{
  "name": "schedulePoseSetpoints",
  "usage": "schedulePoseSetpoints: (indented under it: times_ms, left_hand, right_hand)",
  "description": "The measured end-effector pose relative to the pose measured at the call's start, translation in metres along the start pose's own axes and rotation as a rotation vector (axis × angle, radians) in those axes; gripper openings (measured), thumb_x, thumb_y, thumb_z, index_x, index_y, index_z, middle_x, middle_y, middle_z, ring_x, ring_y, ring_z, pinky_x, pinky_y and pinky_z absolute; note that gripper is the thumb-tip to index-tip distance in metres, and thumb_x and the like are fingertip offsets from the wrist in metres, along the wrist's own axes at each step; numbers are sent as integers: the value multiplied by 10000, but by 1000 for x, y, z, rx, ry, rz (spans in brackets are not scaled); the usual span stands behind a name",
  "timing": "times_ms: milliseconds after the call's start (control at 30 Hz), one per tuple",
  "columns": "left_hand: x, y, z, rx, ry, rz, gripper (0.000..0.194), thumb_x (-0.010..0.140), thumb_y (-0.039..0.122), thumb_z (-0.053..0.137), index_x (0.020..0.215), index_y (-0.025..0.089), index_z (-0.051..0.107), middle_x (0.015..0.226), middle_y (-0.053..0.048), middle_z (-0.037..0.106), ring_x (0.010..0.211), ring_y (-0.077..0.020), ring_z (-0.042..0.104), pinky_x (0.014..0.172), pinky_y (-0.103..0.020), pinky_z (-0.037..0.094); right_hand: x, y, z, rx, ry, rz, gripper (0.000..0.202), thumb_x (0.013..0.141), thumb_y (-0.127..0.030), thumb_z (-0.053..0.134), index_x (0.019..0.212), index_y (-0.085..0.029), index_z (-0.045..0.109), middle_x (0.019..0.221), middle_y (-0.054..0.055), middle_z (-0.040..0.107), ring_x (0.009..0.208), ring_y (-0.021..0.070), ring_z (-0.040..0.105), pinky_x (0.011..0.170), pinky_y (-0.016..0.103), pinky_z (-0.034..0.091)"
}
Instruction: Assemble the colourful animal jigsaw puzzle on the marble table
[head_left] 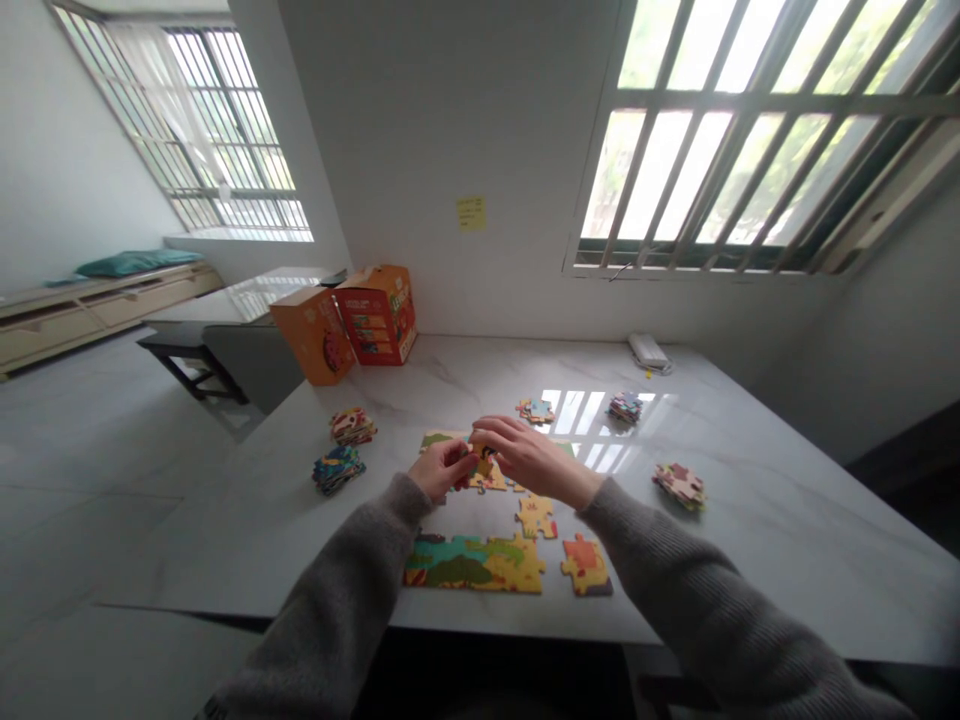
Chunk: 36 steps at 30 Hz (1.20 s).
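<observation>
Grey knit sleeves (675,570) across lower frame, left hand (437,472) pinching yellow-orange cardboard jigsaw piece (484,464) mid-frame, right hand (534,460) curled over it, own grip unclear.

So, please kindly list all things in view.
Jigsaw strip: one, multicoloured, near edge
Jigsaw piles: five, multicoloured, on table
Other pieces: several, mostly yellow, around strip
Cardboard boxes: two, orange, back left
Sticky note: one, yellow, wall
Device: one, white, back right
Tables: two, white, foreground and left
Stool: one, dark, left
Bench: one, beige, left
Cloth: teal, on bench
Curtain: one, white, left window
Barred windows: two, pale, left, right
Hands: two, bare, over pieces
Sleeves: two, grey, forearms
</observation>
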<state>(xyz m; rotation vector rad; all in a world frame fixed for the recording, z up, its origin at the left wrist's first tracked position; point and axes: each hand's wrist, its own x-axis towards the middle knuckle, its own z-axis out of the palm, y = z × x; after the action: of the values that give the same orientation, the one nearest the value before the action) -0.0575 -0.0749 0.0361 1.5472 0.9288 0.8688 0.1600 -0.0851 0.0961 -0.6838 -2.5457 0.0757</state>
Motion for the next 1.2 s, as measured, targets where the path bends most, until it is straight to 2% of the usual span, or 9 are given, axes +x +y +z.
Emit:
schedulePoseSetpoints:
  times_ms: [133,233,333,433,533,633,733,1000,1200]
  left_hand:
    - [0,-2,-4,-103,41,-38,550,727,661,724,809,149,541,620,-49,696,415,-90,525,399,-196,334]
    - [0,-5,-3,-128,15,-47,553,721,651,737,830,137,565,620,-56,700,426,-102,550,411,-203,367]
    - [0,-9,-2,-78,-31,-43,524,792,656,659,833,137,592,604,-50,686,437,-121,565,423,-220,398]
    - [-1,-11,-3,163,161,112,508,965,573,409,824,146,644,668,-79,696,542,-159,618,504,-270,476]
    - [-3,-14,-8,434,339,320,371,987,381,404,962,168,707,940,-104,736,888,-215,681,822,-360,546]
    - [1,-25,-10,586,111,460,256,894,205,495,1015,188,720,1145,-90,722,1150,-242,626,1055,-419,467]
    - [6,-42,-9,676,-97,536,318,847,92,470,1021,184,720,1201,-86,713,1262,-225,577,1113,-401,435]
    - [-1,-40,-4,788,-105,384,145,853,163,595,925,210,712,1220,-62,696,1213,-236,600,1097,-380,436]
    - [1,-42,-4,762,-116,382,96,856,187,620,889,209,708,1234,-69,687,1237,-243,582,1103,-387,420]
  right_hand:
    - [-5,4,5,31,171,113,352,934,-102,502,1264,-223,510,1334,126,550,1218,247,543,1029,471,480]
    - [-9,2,13,10,125,90,328,926,-270,630,1235,-219,533,1353,143,545,1220,274,547,1002,468,490]
    - [-15,0,19,-72,94,102,262,937,-298,630,1177,-211,572,1314,140,582,1150,266,585,977,454,471]
    - [-25,-4,24,-98,77,171,243,935,-321,638,1145,-209,589,1239,118,634,1088,256,593,960,435,440]
    - [-40,-12,34,-70,18,235,273,891,-365,699,1103,-223,603,1132,90,668,1044,254,575,921,402,430]
    - [-52,-22,47,-65,-55,236,285,863,-388,735,1071,-235,613,1126,75,667,1039,253,558,927,400,411]
    - [-55,-26,54,-78,-103,234,267,862,-376,740,1059,-242,620,1142,69,661,1054,252,547,944,403,400]
    - [-53,-25,55,-45,-149,236,251,882,-391,716,1072,-250,634,1187,61,641,1111,246,529,983,406,388]
    - [-53,-27,58,-24,-166,231,237,888,-358,711,1088,-250,642,1138,56,657,1076,233,546,961,392,407]
